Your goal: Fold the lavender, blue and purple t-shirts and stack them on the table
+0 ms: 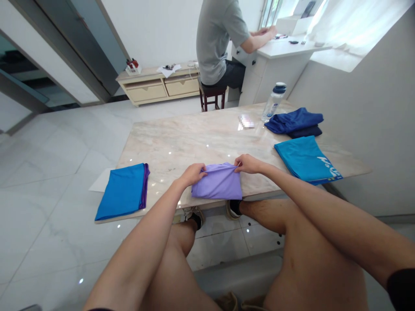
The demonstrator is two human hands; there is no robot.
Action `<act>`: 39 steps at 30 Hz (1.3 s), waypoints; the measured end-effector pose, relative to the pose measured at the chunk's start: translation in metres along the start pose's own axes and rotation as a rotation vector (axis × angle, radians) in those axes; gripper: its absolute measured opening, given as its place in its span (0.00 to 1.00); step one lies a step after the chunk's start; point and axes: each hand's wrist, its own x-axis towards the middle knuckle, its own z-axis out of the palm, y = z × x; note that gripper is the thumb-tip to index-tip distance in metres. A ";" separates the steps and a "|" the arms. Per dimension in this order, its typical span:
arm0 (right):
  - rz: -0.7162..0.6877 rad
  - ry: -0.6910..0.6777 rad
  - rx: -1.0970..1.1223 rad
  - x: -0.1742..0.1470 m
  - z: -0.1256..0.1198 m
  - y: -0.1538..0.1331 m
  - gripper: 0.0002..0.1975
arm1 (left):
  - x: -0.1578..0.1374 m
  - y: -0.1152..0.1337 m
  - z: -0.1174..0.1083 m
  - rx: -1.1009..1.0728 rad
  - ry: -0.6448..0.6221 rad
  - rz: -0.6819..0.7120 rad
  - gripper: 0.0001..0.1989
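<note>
"The left hand [193,174] is pinching the far left corner of a lavender cloth [218,185], and the right hand [248,164] is pinching the far right one."

"So where is the cloth lying?"

"Between both hands, mostly on their near side, and it is resting on the marble table [171,138] at the near edge."

"What is being hidden?"

"The fingers are covering both far corners, and I can't tell how many layers are lying underneath. A blue cloth [120,190] is lying well to the left; a teal cloth [300,157] is lying to the right, its white lettering [325,164] too partial for reading."

"And farther off?"

"A dark blue pile [296,121] is sitting just beside a bottle [272,103]. A small item [246,122] nearby is showing only as blurred squares. Beyond, a person [212,47] is sitting at a white desk [279,54], the top of the view cutting off the head."
</note>
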 end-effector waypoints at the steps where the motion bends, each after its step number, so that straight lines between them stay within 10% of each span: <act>1: 0.020 -0.006 0.016 0.000 -0.001 0.000 0.06 | 0.001 0.001 0.001 -0.022 0.008 -0.032 0.05; 11: 0.045 0.069 -0.029 0.006 0.005 -0.001 0.11 | -0.004 -0.011 -0.008 -0.236 0.075 -0.073 0.09; 22: -0.011 0.131 -0.308 0.023 0.030 -0.059 0.17 | -0.009 0.003 0.004 0.112 0.190 -0.395 0.15; 28: -0.141 0.019 -0.423 0.009 0.083 -0.058 0.34 | -0.003 0.025 0.023 0.329 0.445 -0.120 0.23; 33: -0.141 0.066 -0.388 0.010 0.097 -0.043 0.35 | -0.011 0.024 0.050 0.349 0.159 0.069 0.30; 39: 0.179 0.140 -0.253 0.017 0.070 -0.031 0.38 | -0.013 -0.002 0.044 0.342 -0.008 -0.102 0.33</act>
